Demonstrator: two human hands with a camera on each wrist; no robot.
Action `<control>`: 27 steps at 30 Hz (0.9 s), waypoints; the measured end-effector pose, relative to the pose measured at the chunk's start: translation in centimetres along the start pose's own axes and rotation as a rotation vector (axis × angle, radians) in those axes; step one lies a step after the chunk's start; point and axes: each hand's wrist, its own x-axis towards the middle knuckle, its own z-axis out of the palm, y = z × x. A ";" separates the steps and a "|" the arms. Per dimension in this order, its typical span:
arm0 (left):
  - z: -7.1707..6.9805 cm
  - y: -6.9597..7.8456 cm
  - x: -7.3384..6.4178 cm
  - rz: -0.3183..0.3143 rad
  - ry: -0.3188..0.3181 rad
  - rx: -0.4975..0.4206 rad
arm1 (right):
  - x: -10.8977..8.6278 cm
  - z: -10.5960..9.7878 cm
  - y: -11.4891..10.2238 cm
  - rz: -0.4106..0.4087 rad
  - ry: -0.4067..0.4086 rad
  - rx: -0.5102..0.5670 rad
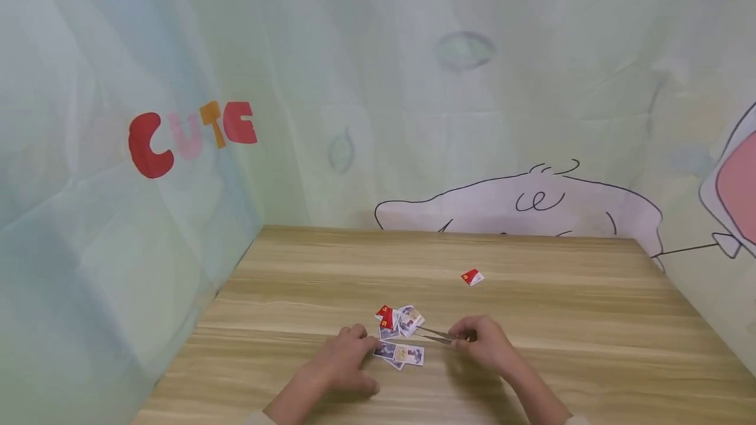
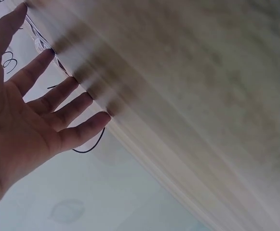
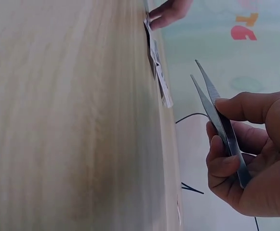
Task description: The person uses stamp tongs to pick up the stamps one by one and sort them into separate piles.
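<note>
My left hand point(image 1: 344, 358) rests at the left edge of a small pile of printed cards point(image 1: 409, 354), its fingers spread. In the left wrist view the fingertips of that hand point(image 2: 24, 120) meet the wooden surface. Metal tweezers point(image 1: 438, 336) are pinched in my right hand point(image 1: 487, 344), pointing left at a picture card point(image 1: 410, 320). The right wrist view shows the two tips of the tweezers point(image 3: 216, 107) apart, with nothing between them. A red card point(image 1: 386, 315) overlaps the picture card's left side.
Farther back on the wooden table point(image 1: 307, 261) lies a single red-and-white card point(image 1: 472, 277). A pale cloth backdrop point(image 1: 354, 84) with printed letters and a cartoon figure stands behind and on both sides of the table.
</note>
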 end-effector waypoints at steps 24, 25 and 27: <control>-0.4 0.0 0.0 -0.014 -0.038 -0.062 | 0.5 3.0 -0.3 0.026 -0.156 -0.025; -0.4 -0.1 0.0 -0.014 -0.039 -0.064 | 0.5 3.1 -0.3 0.029 -0.157 -0.019; -0.4 -0.1 -0.1 -0.013 -0.040 -0.067 | 0.6 3.3 -0.3 0.033 -0.161 -0.010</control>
